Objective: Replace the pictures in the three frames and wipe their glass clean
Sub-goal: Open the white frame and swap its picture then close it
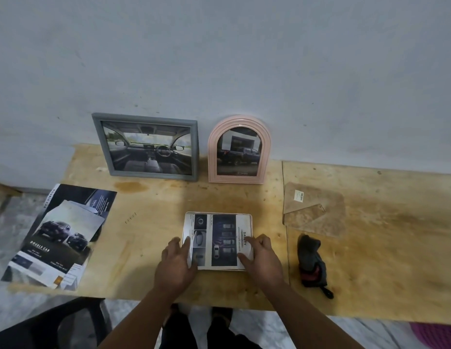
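White frame [217, 241] lies flat at centre of desk [148, 238], long axis left-right, car sheet on top. Left hand [177, 263] and right hand [259, 258] flank it equally; each grip presses with fingers spread.

Frame [217, 268] mostly under printed sheet [216, 239]

Plywood table [148, 250] — brochures [60, 238], two standing frames [146, 144]; flat white frame [218, 240], backing board [313, 210], cloth [311, 263].
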`<move>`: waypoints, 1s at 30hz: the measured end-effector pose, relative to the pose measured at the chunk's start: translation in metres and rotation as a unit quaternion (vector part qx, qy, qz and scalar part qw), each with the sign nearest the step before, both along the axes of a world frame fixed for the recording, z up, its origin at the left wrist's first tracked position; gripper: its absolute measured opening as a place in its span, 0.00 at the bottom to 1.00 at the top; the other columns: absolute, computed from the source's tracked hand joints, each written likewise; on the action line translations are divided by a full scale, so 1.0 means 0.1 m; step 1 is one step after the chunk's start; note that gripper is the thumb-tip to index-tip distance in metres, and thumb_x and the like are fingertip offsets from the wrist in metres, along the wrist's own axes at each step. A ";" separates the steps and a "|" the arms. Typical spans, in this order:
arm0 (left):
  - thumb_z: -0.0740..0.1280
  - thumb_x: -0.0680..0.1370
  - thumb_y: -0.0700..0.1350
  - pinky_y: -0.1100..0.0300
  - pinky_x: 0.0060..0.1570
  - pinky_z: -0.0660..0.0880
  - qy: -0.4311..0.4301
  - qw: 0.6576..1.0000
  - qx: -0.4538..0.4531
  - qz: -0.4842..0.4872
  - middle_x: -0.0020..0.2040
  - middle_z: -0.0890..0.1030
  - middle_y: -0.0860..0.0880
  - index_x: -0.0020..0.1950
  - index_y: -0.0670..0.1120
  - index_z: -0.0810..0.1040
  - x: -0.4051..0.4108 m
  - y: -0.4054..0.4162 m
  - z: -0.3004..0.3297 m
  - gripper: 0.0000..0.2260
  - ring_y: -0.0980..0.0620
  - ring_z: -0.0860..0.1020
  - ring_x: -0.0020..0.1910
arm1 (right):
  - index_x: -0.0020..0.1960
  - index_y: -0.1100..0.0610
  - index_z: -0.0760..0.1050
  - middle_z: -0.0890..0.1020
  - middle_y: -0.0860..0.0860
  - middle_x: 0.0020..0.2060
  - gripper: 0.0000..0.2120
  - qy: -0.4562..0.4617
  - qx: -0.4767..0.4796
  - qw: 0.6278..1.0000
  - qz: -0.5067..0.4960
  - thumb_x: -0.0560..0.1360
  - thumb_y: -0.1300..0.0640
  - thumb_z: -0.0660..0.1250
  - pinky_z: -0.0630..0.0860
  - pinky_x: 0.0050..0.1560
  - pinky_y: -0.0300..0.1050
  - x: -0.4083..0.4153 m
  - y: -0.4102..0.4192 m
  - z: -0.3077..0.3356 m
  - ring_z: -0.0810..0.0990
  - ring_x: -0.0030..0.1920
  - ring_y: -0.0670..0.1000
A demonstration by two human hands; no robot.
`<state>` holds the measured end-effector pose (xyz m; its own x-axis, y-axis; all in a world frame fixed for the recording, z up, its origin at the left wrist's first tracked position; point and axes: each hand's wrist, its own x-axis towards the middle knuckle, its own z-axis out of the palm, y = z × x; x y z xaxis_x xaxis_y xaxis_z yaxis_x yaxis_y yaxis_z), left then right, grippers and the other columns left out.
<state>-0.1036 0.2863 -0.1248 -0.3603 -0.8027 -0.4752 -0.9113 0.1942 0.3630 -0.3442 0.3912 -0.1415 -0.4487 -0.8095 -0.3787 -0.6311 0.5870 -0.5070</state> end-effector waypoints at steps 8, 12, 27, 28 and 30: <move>0.55 0.77 0.61 0.45 0.63 0.76 -0.046 0.998 -0.007 -0.043 0.79 0.59 0.42 0.83 0.50 0.58 -0.02 -0.03 -0.01 0.35 0.37 0.66 0.72 | 0.71 0.43 0.68 0.69 0.44 0.64 0.29 -0.013 0.007 1.000 -0.004 0.74 0.39 0.71 0.82 0.52 0.43 -0.02 -0.04 0.03 0.78 0.60 0.47; 0.60 0.80 0.59 0.46 0.65 0.75 -0.072 0.995 -0.011 -0.064 0.80 0.56 0.42 0.84 0.51 0.54 -0.04 -0.06 -0.03 0.34 0.38 0.64 0.75 | 0.75 0.44 0.67 0.68 0.44 0.66 0.32 -0.017 0.019 0.999 0.028 0.74 0.39 0.71 0.81 0.54 0.41 -0.09 -0.01 0.03 0.78 0.60 0.47; 0.57 0.75 0.64 0.45 0.63 0.76 0.011 1.000 0.001 -0.002 0.79 0.61 0.43 0.84 0.51 0.57 0.06 -0.07 -0.04 0.39 0.39 0.67 0.73 | 0.69 0.47 0.75 0.78 0.43 0.55 0.20 -0.072 -0.086 0.991 -0.071 0.77 0.49 0.70 0.80 0.53 0.45 -0.59 -0.04 0.31 0.79 0.51 0.43; 0.57 0.75 0.64 0.45 0.63 0.75 0.018 1.000 0.002 0.004 0.79 0.62 0.43 0.84 0.50 0.57 0.06 -0.08 -0.04 0.39 0.39 0.68 0.73 | 0.68 0.47 0.76 0.79 0.43 0.54 0.19 -0.078 -0.104 0.986 -0.109 0.78 0.50 0.69 0.81 0.53 0.46 -0.72 -0.08 0.38 0.80 0.49 0.44; 0.59 0.76 0.63 0.45 0.62 0.76 0.034 0.999 0.002 0.018 0.77 0.64 0.43 0.84 0.49 0.58 0.08 -0.09 -0.06 0.38 0.39 0.70 0.72 | 0.65 0.47 0.78 0.81 0.45 0.54 0.16 -0.052 -0.112 0.975 -0.186 0.78 0.51 0.68 0.81 0.55 0.49 -1.06 -0.15 0.43 0.81 0.49 0.47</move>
